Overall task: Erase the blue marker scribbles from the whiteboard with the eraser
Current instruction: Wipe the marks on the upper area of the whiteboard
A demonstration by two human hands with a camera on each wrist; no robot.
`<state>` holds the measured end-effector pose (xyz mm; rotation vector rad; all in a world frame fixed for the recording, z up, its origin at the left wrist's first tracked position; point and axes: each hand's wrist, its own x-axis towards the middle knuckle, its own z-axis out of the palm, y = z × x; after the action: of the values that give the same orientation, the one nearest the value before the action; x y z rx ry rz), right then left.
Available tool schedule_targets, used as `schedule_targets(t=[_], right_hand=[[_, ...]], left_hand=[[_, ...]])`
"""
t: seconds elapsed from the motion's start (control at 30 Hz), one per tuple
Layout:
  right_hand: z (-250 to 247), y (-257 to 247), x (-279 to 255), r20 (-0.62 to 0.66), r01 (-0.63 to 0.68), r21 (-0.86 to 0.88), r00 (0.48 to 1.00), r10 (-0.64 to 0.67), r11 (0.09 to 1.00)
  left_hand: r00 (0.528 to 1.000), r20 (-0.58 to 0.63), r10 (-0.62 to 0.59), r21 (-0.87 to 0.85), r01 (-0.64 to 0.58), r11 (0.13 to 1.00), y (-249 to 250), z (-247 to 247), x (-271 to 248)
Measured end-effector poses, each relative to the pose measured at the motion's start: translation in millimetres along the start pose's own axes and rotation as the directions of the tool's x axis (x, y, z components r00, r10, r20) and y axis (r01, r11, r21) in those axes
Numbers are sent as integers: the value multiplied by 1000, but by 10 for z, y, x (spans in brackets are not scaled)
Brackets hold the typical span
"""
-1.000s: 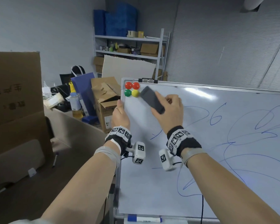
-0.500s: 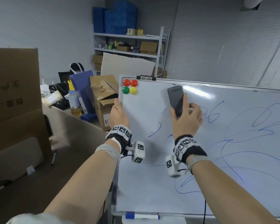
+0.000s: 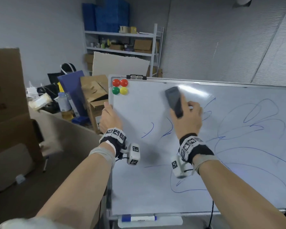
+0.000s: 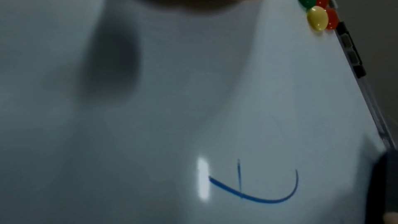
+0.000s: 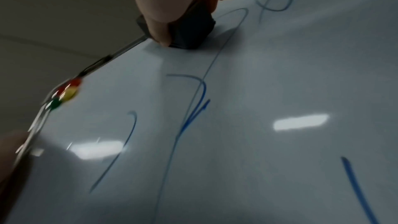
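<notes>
A whiteboard (image 3: pixel 139 187) stands tilted in front of me, with blue marker scribbles (image 3: pixel 251 123) over its middle and right. My right hand (image 3: pixel 186 116) grips a dark grey eraser (image 3: pixel 174 100) and presses it flat on the board near the top edge. In the right wrist view the eraser (image 5: pixel 191 28) sits on the surface between thumb and fingers, beside a thin blue line (image 5: pixel 206 72). My left hand (image 3: pixel 108 116) holds the board's left edge below the magnets. A short blue curve (image 4: pixel 258 195) shows in the left wrist view.
Red, green and yellow magnets (image 3: pixel 120 87) sit in the board's top left corner. A blue-capped marker (image 3: pixel 139 218) lies in the tray below. Cardboard boxes (image 3: pixel 96 95), a desk with bottles and a metal shelf (image 3: pixel 122 40) stand to the left and behind.
My right hand has swept the eraser from beside the magnets rightward along the top of the board. Strokes near the top left are gone. The left hand stays on the edge.
</notes>
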<state>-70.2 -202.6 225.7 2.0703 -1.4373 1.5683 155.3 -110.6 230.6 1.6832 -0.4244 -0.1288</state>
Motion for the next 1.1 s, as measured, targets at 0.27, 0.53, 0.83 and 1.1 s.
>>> schedule_targets(t=[0.27,0.53,0.83,1.1], right_hand=[[0,-51,-53,-40,5,-35,999,-6,999],[140,-198,-457,138,350,121,921,-365,929],[44,-108,-384,20,155,80,987,-157,985],[178,-114,-940,268,420,170,851,-452,892]], left_hand=[[1000,20,-8,-16,8,1000,4,-7,-30],[999,46,-18,-42,20,999,-15,-80,16],[998,60,-34,-54,38,998,-73,-63,-32],[990,98,-97,-42,102,994,-528,-182,-167]])
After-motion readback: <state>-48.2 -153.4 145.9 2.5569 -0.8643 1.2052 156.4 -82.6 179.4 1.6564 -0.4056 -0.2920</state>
